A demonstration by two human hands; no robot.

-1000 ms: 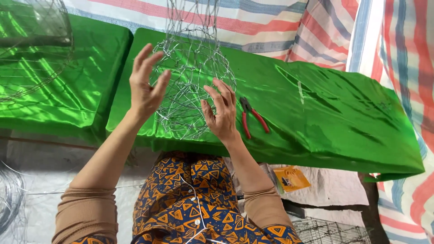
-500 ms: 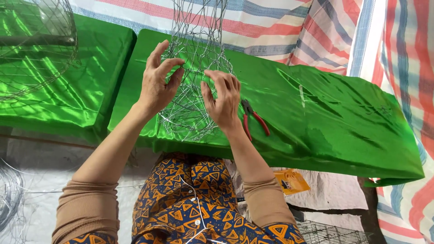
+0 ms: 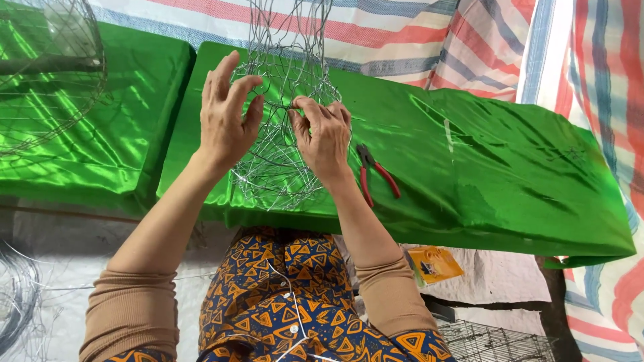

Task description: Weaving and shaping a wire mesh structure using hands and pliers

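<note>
Beside red-handled pliers (image 3: 376, 175), left hand (image 3: 225, 124) spread, right hand (image 3: 325, 137) pinching wire mesh (image 3: 278, 167).

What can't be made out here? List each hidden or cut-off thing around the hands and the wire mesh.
- Wire mesh form, head view: its top is cut off by the upper edge.
- Right hand: the fingertips pinch the wire, but the palm side faces away.
- Left hand: only its back shows; its contact with the mesh is hidden.
- Red-handled pliers: jaw tips partly behind the right hand.
- Wire cage: cut off by the lower edge.
</note>
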